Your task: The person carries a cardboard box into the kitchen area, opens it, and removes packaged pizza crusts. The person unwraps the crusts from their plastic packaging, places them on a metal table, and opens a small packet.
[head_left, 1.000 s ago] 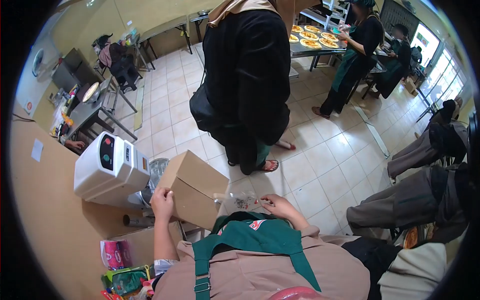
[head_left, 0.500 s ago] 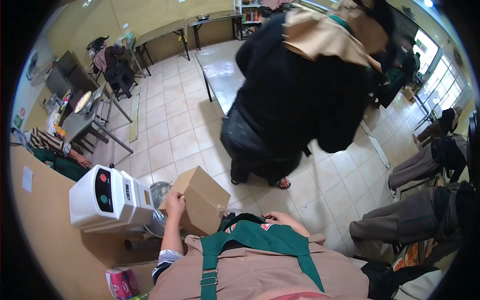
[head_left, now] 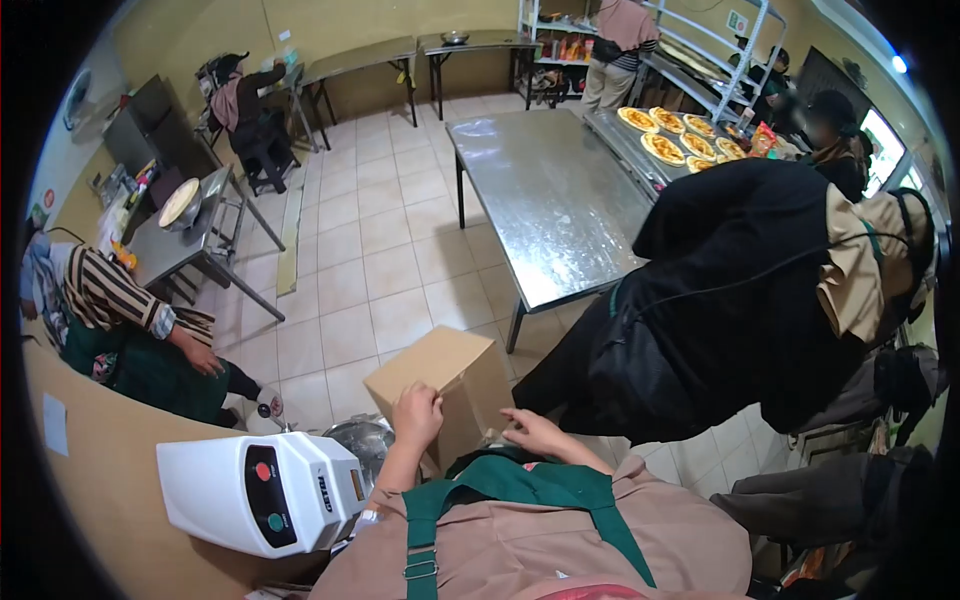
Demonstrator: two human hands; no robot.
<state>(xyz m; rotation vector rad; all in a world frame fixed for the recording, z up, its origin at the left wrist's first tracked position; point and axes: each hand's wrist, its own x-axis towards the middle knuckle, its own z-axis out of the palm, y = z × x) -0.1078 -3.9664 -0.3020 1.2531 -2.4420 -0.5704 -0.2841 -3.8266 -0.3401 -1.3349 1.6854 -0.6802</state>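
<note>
A brown cardboard box [head_left: 440, 375] is held tilted in front of the green apron [head_left: 510, 490]. My left hand [head_left: 418, 412] grips its near upper edge with the fingers closed. At the box's right side is my right hand [head_left: 530, 430], its fingers apart and the index finger near the lower right edge; whether it touches the cardboard is unclear. To the left of the box stand a metal bowl [head_left: 362, 440] and a white mixer [head_left: 260, 495] with a red and a green button. The underside of the box is hidden.
A person in black [head_left: 720, 290] bends close on the right, beside a steel table [head_left: 555, 200]. Small pizzas [head_left: 665, 149] lie on trays behind. Another person in striped sleeves [head_left: 110, 290] is at the left. A side table [head_left: 205, 225] holds a bowl.
The person in black has moved right, uncovering the steel table and pizzas. My view has shifted, and the box and my left hand appear farther right. My right hand has come up beside the box.
</note>
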